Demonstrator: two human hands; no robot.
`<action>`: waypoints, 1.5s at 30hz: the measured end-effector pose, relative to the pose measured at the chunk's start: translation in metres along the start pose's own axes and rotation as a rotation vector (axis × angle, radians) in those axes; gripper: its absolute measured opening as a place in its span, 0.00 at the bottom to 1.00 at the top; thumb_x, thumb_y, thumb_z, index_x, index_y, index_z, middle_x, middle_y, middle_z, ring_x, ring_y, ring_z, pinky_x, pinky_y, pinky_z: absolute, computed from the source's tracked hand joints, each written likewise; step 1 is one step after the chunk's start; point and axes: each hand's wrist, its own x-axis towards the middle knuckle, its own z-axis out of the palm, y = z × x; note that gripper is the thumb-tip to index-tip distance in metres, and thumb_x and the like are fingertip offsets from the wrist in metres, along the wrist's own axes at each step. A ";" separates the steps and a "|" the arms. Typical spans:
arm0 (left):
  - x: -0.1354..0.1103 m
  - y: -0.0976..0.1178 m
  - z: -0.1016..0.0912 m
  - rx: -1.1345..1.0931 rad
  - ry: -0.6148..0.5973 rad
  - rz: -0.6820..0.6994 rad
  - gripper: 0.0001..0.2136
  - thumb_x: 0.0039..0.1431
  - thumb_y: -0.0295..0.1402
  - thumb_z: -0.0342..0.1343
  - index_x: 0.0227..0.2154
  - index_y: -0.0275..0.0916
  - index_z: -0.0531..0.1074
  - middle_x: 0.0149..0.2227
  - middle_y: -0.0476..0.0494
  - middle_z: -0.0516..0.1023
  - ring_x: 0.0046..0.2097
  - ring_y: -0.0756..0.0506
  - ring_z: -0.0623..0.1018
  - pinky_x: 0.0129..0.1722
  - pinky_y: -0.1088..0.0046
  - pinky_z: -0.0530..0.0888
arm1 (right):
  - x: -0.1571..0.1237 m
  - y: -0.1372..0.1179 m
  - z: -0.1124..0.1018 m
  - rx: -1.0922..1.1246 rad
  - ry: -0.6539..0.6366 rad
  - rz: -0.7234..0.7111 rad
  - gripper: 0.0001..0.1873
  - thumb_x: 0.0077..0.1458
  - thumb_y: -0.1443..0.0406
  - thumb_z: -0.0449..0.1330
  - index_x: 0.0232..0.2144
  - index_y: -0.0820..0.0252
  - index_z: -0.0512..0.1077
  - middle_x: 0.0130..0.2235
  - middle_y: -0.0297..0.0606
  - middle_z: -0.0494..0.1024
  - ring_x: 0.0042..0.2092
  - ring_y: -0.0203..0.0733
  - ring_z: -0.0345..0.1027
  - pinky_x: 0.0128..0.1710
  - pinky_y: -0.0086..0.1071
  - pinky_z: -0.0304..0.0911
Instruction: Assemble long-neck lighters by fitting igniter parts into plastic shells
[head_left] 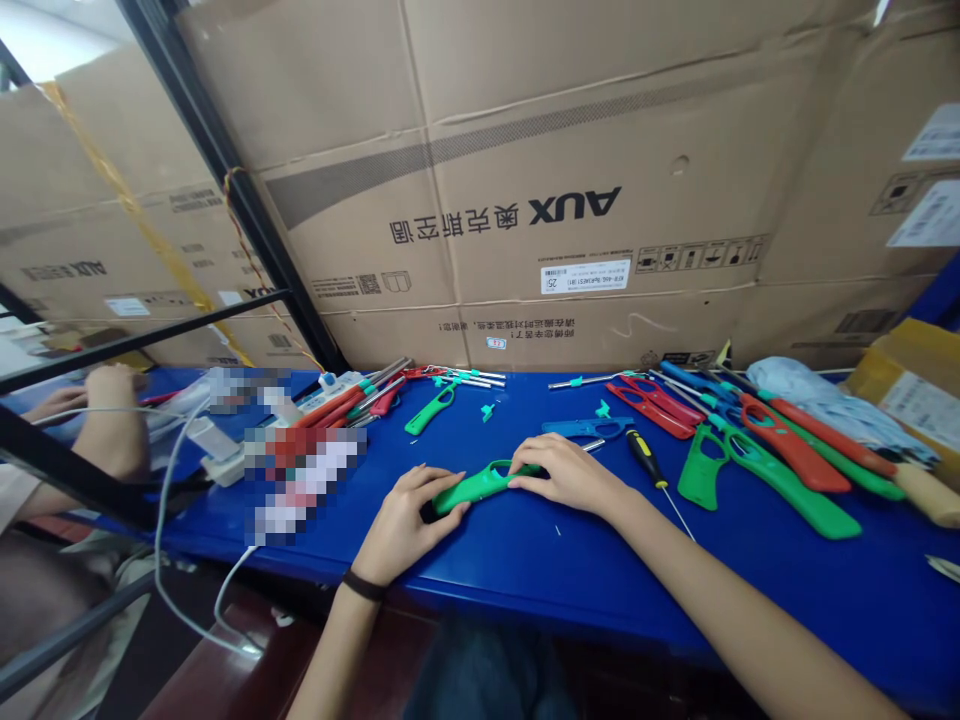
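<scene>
A green utility lighter [478, 487] lies across the front of the blue table, its metal tube pointing to the right. My left hand [409, 515] is closed around the handle end. My right hand [559, 472] pinches the part near the trigger opening, and its fingers cover some of the green body. Beyond my right hand lies a blue lighter casing [589, 428], with a small teal trigger piece [603, 409] just behind it. To the right of that hand is a black and yellow screwdriver [646, 458].
Red, green and blue lighter parts [795, 445] pile up at the right, near a wooden handle [930, 492] and a blue cloth [832, 405]. A green casing [431, 408] and metal tubes lie at the back. Cardboard [480, 240] walls the rear. Another person's arm [116, 425] is at left.
</scene>
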 end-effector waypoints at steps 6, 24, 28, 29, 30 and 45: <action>0.000 0.001 -0.003 -0.059 -0.011 -0.054 0.15 0.57 0.39 0.56 0.47 0.45 0.73 0.42 0.45 0.73 0.44 0.44 0.75 0.46 0.67 0.73 | -0.001 -0.003 0.001 0.014 0.005 0.014 0.06 0.56 0.62 0.60 0.35 0.57 0.74 0.40 0.36 0.77 0.42 0.41 0.69 0.43 0.34 0.59; 0.001 0.001 -0.005 0.095 -0.045 0.009 0.16 0.60 0.41 0.52 0.49 0.43 0.72 0.36 0.44 0.72 0.39 0.44 0.73 0.42 0.63 0.72 | 0.000 0.002 0.013 0.104 0.027 0.042 0.04 0.57 0.64 0.59 0.34 0.57 0.72 0.37 0.37 0.76 0.43 0.42 0.66 0.44 0.35 0.61; 0.001 0.005 -0.006 0.183 -0.020 0.077 0.15 0.61 0.38 0.51 0.49 0.42 0.71 0.36 0.43 0.72 0.40 0.43 0.73 0.46 0.60 0.70 | 0.000 0.002 0.013 0.062 0.026 0.027 0.04 0.57 0.63 0.59 0.35 0.57 0.73 0.37 0.37 0.77 0.42 0.42 0.67 0.43 0.35 0.61; 0.001 0.006 -0.006 0.195 -0.019 0.086 0.15 0.61 0.38 0.50 0.50 0.42 0.71 0.37 0.43 0.73 0.40 0.43 0.73 0.46 0.59 0.69 | 0.000 0.002 0.012 0.051 0.027 0.014 0.05 0.57 0.63 0.58 0.35 0.57 0.73 0.37 0.37 0.77 0.42 0.42 0.67 0.43 0.34 0.62; 0.000 0.006 -0.005 0.209 -0.020 0.093 0.16 0.62 0.37 0.50 0.50 0.42 0.70 0.37 0.43 0.73 0.41 0.43 0.73 0.47 0.59 0.69 | 0.000 0.002 0.012 0.041 0.026 0.000 0.05 0.58 0.63 0.58 0.35 0.57 0.73 0.38 0.37 0.77 0.43 0.42 0.68 0.43 0.34 0.62; -0.003 -0.004 -0.004 0.441 -0.003 0.261 0.16 0.67 0.37 0.43 0.53 0.40 0.66 0.41 0.41 0.77 0.39 0.44 0.77 0.41 0.68 0.74 | -0.003 0.002 0.014 0.003 0.063 -0.091 0.13 0.60 0.64 0.56 0.47 0.55 0.71 0.45 0.37 0.77 0.45 0.41 0.70 0.46 0.34 0.64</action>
